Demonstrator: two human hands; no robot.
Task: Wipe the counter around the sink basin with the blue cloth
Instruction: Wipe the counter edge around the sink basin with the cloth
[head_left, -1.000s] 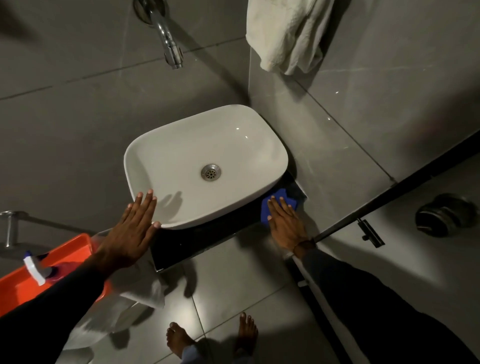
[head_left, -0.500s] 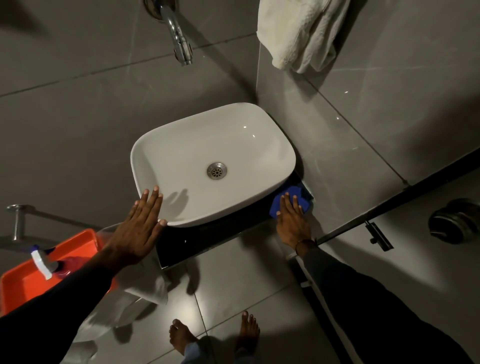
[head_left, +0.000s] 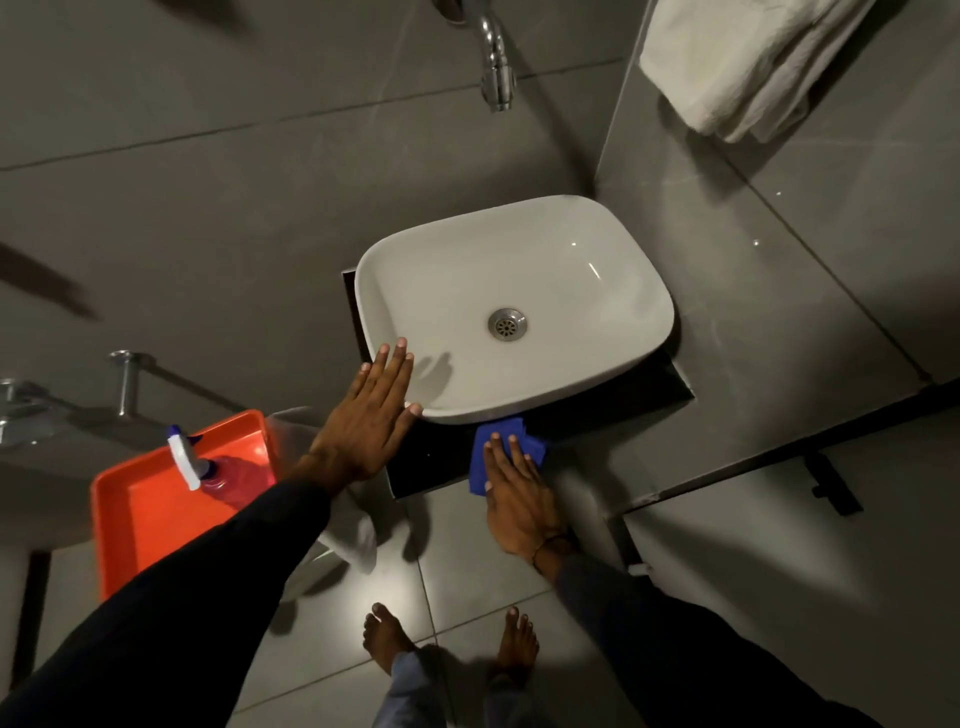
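A white sink basin (head_left: 519, 270) sits on a small black counter (head_left: 623, 397) set into the grey tiled corner. The blue cloth (head_left: 506, 441) lies on the counter's front strip, just under the basin's near rim. My right hand (head_left: 517, 493) lies flat on the cloth, fingers together, pressing it down. My left hand (head_left: 366, 421) rests flat with fingers spread on the basin's near left rim and holds nothing.
A chrome tap (head_left: 496, 62) juts from the wall above the basin. A white towel (head_left: 743, 67) hangs at the top right. An orange tray (head_left: 140, 499) with a spray bottle (head_left: 195, 465) stands at the left. My bare feet (head_left: 447, 644) stand on the tiled floor below.
My right hand has slid the blue cloth leftward from the counter's right front corner to the middle of the front strip. The left hand stays on the basin rim. My head has shifted.
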